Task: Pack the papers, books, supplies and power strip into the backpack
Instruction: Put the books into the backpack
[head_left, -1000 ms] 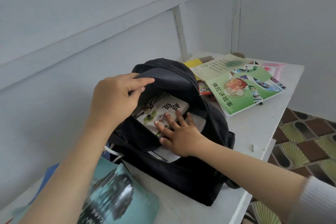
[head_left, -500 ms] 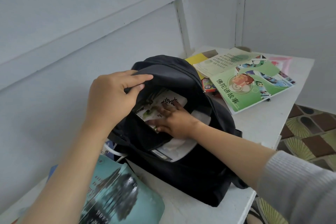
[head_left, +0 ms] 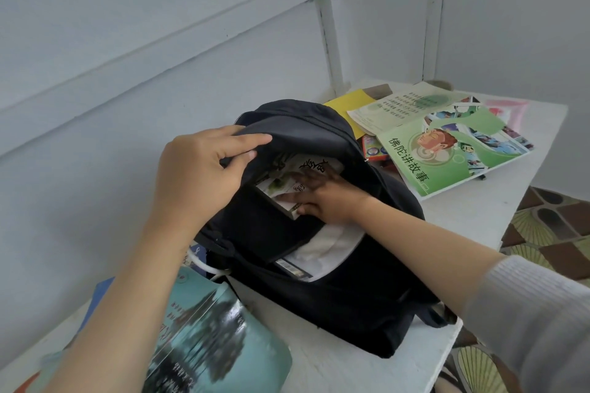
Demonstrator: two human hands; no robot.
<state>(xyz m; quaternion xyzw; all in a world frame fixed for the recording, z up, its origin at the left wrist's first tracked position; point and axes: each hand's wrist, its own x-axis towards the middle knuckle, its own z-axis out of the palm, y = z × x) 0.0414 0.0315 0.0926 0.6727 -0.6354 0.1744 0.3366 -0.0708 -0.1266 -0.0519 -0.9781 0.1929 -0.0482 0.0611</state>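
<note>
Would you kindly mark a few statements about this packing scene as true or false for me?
1. The left hand holds the flap of the backpack up. True.
2. The right hand rests on the green book. False: it is inside the backpack, on a white book.
3. The green book lies on the table, outside the backpack. True.
4. The backpack is zipped shut. False: its mouth is open.
5. The teal book is inside the backpack. False: it lies on the table beside it.
</note>
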